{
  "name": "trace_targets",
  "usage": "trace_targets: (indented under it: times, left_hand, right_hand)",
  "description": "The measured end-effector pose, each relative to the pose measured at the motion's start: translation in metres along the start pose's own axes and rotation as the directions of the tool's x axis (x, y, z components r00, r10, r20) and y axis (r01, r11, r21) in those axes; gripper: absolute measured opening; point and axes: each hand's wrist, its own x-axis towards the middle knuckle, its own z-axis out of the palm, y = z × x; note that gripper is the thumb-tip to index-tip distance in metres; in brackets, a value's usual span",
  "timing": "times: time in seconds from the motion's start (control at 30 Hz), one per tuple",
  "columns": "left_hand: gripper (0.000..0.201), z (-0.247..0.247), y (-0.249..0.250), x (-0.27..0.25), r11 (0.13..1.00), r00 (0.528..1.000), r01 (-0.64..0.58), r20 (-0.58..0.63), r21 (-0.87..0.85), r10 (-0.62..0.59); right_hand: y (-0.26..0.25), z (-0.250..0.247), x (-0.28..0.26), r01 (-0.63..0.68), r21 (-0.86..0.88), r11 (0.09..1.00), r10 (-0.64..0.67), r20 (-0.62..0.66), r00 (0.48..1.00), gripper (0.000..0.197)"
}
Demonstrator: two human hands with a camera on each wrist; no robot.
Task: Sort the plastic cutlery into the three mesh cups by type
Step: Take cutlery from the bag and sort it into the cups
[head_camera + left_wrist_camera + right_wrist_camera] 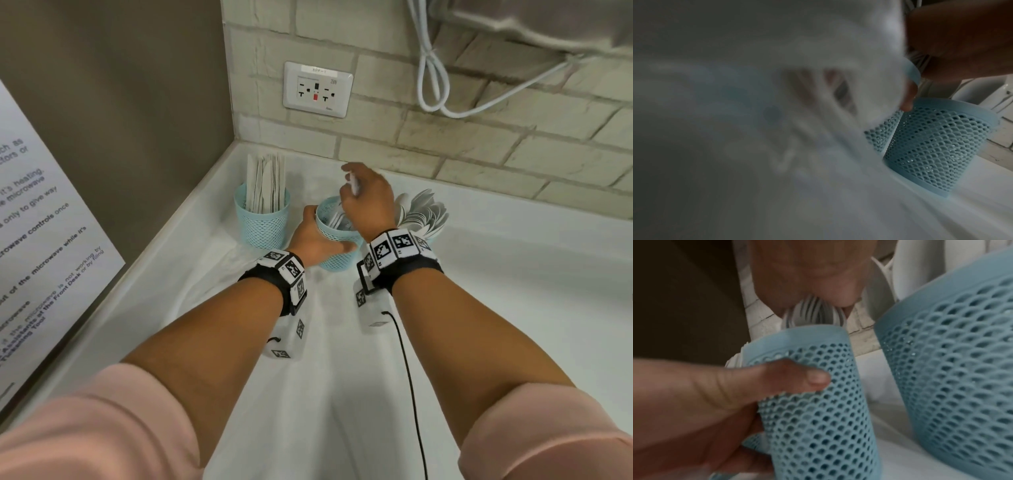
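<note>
Three light-blue mesh cups stand in the corner of the white counter. The left cup holds upright white knives. My left hand grips the middle cup, thumb pressed on its mesh wall. My right hand is over that cup and pinches a bunch of white forks that stand in it. The right cup holds spoons and is mostly hidden behind my right wrist in the head view. The left wrist view is largely white blur, with one mesh cup sharp.
A brick wall with a power socket and a looped white cable rises behind the cups. A brown side wall with a printed notice closes the left. White counter stretches to the right and toward me.
</note>
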Motion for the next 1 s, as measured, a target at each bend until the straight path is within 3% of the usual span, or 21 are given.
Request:
trace_targets:
  times: [0.1,0.2,0.33,0.4,0.47,0.57,0.7,0.73,0.8,0.87,1.0]
  left_hand:
    - [0.097,-0.001,-0.002,0.0,1.0,1.0,-0.004,0.02,0.005,0.004]
    - [0.092,-0.003,-0.001,0.003,0.999,1.0,0.0,0.03,0.045,-0.001]
    - [0.097,-0.008,-0.002,0.008,0.997,0.997,0.004,0.073,0.072,-0.009]
    - [0.099,-0.009,-0.002,0.008,0.998,0.996,0.015,0.089,0.065,-0.021]
    - [0.099,-0.009,-0.002,0.008,0.998,0.996,0.015,0.09,0.061,-0.021]
    - [0.1,-0.009,-0.004,0.009,0.998,0.995,0.013,0.098,0.061,-0.019]
    - [0.102,-0.02,-0.007,0.012,0.995,0.994,0.003,0.105,0.1,-0.014]
    - [0.102,-0.022,-0.007,0.012,0.995,0.995,0.003,0.099,0.101,-0.013]
    - [0.101,-0.023,-0.009,0.012,0.996,0.996,0.014,0.091,0.09,-0.022]
    - [0.103,-0.022,-0.008,0.011,0.995,0.995,0.019,0.093,0.093,-0.027]
    - [0.108,-0.022,-0.007,0.01,0.993,0.993,0.036,0.106,0.115,-0.048]
  right_hand:
    - [-0.008,0.008,0.004,-0.001,-0.103,0.995,0.02,0.177,0.984,0.033]
    - [-0.015,0.011,0.01,-0.076,-0.115,0.99,0.093,0.154,0.984,0.026]
    - [-0.019,0.008,0.018,-0.053,-0.107,0.993,0.084,0.304,0.949,0.02]
    - [-0.014,0.002,0.022,-0.128,-0.205,0.97,0.179,0.256,0.95,0.026]
    - [-0.012,0.003,0.02,-0.082,-0.231,0.969,0.139,0.241,0.961,0.027]
    - [-0.017,0.007,0.008,0.03,-0.084,0.996,-0.01,0.232,0.973,0.022]
    - [-0.012,0.003,0.013,-0.074,0.155,0.985,0.081,-0.041,0.996,0.034]
    - [-0.01,0.004,0.013,-0.066,0.119,0.991,0.072,-0.043,0.996,0.041]
    - [-0.009,0.008,0.014,-0.002,-0.045,0.999,0.006,0.088,0.996,0.048]
    - [-0.012,0.013,0.016,0.045,-0.152,0.987,-0.009,0.23,0.973,0.04]
    - [-0.015,0.014,0.021,-0.035,-0.173,0.984,0.059,0.137,0.989,0.028]
